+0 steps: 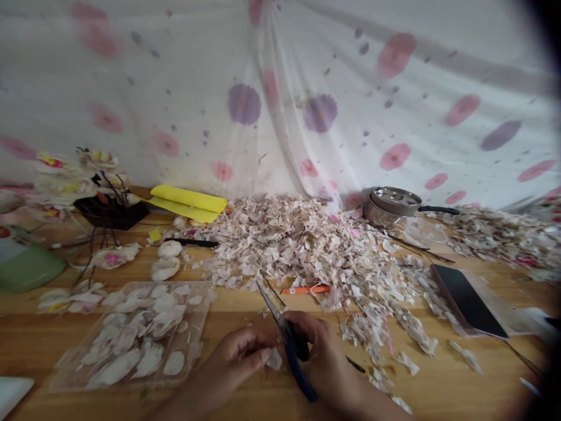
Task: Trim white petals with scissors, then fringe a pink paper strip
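My right hand point(322, 356) is closed around the dark blue handles of a pair of scissors point(272, 307), whose metal blades point up and away to the left, slightly apart. Close beside them, my left hand point(245, 354) pinches a small whitish petal-like piece point(274, 359) between thumb and fingers. To the left lies a clear plastic tray point(199, 327) with several larger pale petal pieces point(149, 358) in it. Beyond both hands rises a big heap of pale dry scraps point(302, 240). An orange pen-like stick point(307, 289) lies at the heap's near edge.
A phone point(471, 301) lies at right. Behind it are a metal pan point(394, 204) and another scrap pile point(504, 234). Yellow sheet point(188, 202), black pen point(191, 242), flowers in a black pot point(109, 213) and a green container point(28, 263) stand or lie left. A patterned sheet point(197, 76) hangs behind.
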